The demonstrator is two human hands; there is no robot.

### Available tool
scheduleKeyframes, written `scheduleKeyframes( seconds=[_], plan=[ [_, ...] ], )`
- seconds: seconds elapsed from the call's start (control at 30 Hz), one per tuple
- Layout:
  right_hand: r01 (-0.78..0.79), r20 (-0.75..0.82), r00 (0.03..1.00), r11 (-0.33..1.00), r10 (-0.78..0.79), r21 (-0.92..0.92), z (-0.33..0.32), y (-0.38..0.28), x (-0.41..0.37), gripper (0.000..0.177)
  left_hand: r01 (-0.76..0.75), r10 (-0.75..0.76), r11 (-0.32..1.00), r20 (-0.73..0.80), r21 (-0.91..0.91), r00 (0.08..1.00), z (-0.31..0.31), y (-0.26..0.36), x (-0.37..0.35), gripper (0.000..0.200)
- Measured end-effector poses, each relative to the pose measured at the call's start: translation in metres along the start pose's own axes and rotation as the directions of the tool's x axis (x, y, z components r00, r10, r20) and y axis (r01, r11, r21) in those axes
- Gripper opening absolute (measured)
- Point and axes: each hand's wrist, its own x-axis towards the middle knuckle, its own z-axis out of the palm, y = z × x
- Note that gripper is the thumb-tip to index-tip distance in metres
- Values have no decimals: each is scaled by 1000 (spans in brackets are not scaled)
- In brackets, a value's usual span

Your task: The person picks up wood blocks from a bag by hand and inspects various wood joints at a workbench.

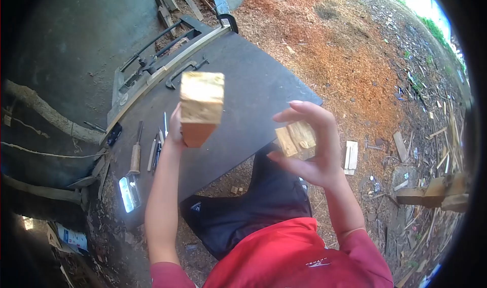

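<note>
My left hand point(174, 131) is closed around a squared wooden block point(202, 101), raised above the dark tabletop with its pale end towards me. Most of the fingers are hidden behind the block. Past the table's near edge, my right hand point(322, 146) curves round a smaller, stepped piece of wood point(296, 138). Its thumb lies along one side of that piece and its fingers along the other. The lower part of this wood is hidden from view.
On the dark table point(253, 85) lie a C-clamp point(185, 72), a wooden-handled chisel point(136, 153), several pencil-like tools point(156, 148) and a clear case point(129, 192). A wooden strip point(167, 67) runs along the far side. Sawdust point(324, 49) and wood scraps point(350, 157) cover the ground.
</note>
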Motion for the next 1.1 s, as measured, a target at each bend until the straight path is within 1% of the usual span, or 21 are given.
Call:
scheduleKeyframes(
  seconds=[0.03,0.1,0.17,0.23,0.27,0.3,0.33,0.4,0.43,0.53,0.57,0.67,0.77,0.87,0.9,1.0,1.1],
  plan=[
    [-9,10,1000,1000,9,20,2,0,1,82,-20,20,1000,6,-22,1000,2,1,-4,43],
    [-15,18,1000,1000,14,24,7,-3,4,81,19,-21,999,-32,-51,999,15,11,-13,36],
    [-21,25,999,999,20,45,13,-4,8,79,73,-90,993,-187,-96,978,30,16,-21,31],
    [-34,30,999,997,31,76,20,-3,9,78,119,-136,988,-193,-99,972,38,20,-30,33],
    [-31,33,999,998,30,55,23,-2,10,76,140,-158,985,-198,-101,967,43,22,-35,34],
    [-29,36,999,999,28,36,26,0,10,75,175,-217,967,-238,-187,947,50,25,-41,49],
    [-27,39,999,1000,26,16,30,0,11,74,201,-244,966,-314,-164,918,62,30,-43,54],
    [-89,45,995,996,90,-32,37,-2,12,71,262,-294,956,-460,-132,838,82,40,-51,63],
    [-115,48,992,992,118,-56,40,-3,14,69,294,-310,950,-442,-108,842,72,30,-59,67],
    [-251,70,964,965,257,-81,54,0,18,65,267,-304,952,-509,-146,805,83,33,-70,69],
    [-260,55,963,963,264,-75,61,3,18,64,270,-321,947,-533,-173,783,89,38,-73,72],
    [-299,99,946,948,310,-110,74,2,22,65,261,-264,963,-474,-74,840,71,25,-94,73],
    [-334,210,908,929,362,-157,84,-1,26,70,249,-251,966,-481,-70,840,66,26,-104,73],
    [-79,403,876,903,265,-421,92,6,35,77,239,-260,965,-515,-108,817,61,25,-114,71],
    [-67,436,855,893,281,-444,97,10,36,82,235,-263,965,-524,-121,810,60,26,-117,71],
    [69,427,889,873,166,-483,112,19,42,81,235,-261,965,-542,-118,799,55,24,-126,71],
    [91,312,948,891,58,-444,118,9,44,72,245,-237,967,-597,-69,767,50,23,-135,71]
  ],
)
